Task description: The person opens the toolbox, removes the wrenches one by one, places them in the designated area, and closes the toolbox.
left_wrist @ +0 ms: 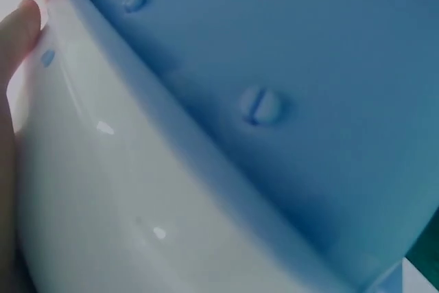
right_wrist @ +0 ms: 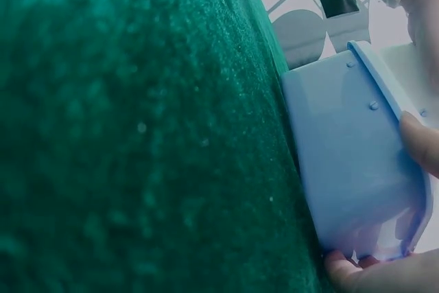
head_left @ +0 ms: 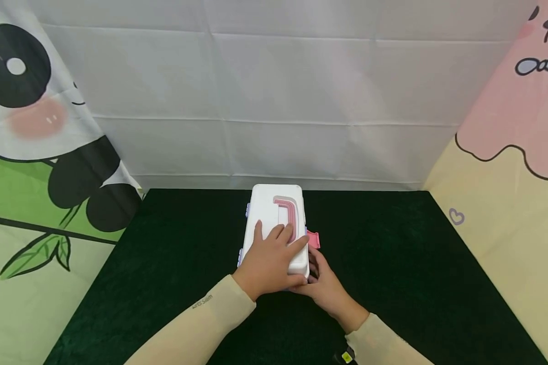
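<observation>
The left hand [head_left: 270,258] rests flat, fingers straight, on the lid of the white box [head_left: 276,208]. The right hand [head_left: 323,284] grips the box's near corner, fingers curled around it, on the green cloth [head_left: 392,263].

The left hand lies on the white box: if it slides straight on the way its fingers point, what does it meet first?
Probably the pink handle on the lid of the white box; the left hand has its fingertips right at it already.

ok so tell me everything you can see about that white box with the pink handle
The white box is a smooth, glossy plastic case with rounded corners, lying flat and shut on the dark green cloth, long side running away from the person. A pink handle lies folded into its lid; a pink latch sticks out on the right. The left hand rests on top; the right hand grips its near end.
</observation>
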Tool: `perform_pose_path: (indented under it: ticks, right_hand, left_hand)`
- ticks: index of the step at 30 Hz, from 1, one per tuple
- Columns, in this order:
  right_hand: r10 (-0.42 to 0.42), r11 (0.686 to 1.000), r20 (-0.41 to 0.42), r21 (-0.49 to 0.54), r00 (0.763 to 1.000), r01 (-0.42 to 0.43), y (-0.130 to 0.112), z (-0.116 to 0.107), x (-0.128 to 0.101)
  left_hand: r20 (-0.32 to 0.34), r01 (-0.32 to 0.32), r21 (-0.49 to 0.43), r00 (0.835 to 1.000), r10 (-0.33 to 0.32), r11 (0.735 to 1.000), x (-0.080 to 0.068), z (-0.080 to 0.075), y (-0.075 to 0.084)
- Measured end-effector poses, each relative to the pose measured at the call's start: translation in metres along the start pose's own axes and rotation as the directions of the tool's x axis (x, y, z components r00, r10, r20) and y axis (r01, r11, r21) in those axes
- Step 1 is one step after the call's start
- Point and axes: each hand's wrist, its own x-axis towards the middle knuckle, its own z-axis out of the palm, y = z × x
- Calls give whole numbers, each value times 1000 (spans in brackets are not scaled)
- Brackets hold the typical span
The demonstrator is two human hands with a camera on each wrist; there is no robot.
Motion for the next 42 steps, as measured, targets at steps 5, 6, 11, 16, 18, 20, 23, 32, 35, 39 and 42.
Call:
perform_pose_path:
  ticks: [5,6,11,16,18,20,23,32,35,39,42]
  right_hand:
    - [-2,1000,13,18,1000,2,1,-1,-1]
    - [-4,1000,15,19,1000,4,1,-1,-1]
    - [-1,1000,15,19,1000,0,0,-1,-1]
    - [-13,1000,34,23,999,12,1,0,0]
    - [-26,999,48,27,999,24,1,0,0]
    - [-41,999,59,30,997,40,1,1,0]
    - [-44,999,63,30,997,43,-1,0,-1]
    - [-25,999,57,48,998,22,-2,-1,-1]
    - [-24,999,56,45,998,22,-2,-2,-1]
    - [-27,999,50,31,998,26,-2,-2,-1]
    - [-31,999,43,23,999,30,-2,-2,-1]
  left_hand:
    - [15,-26,42,1000,25,999,1,-2,3]
    - [19,-31,53,999,30,998,1,-3,4]
    - [39,-48,79,998,45,996,2,-5,4]
    - [60,-53,68,997,49,996,0,-12,3]
    - [55,-53,59,997,49,997,-1,-14,1]
    - [41,-48,46,998,46,998,-2,-15,-1]
    - [12,-34,8,999,34,999,-3,-17,-6]
    - [-35,52,-157,998,-58,986,-12,-27,-21]
    - [-55,69,-205,995,-81,976,-16,-31,-27]
    - [-103,69,-272,990,-100,960,-22,-33,-35]
    - [-133,71,-319,984,-119,945,-27,-34,-40]
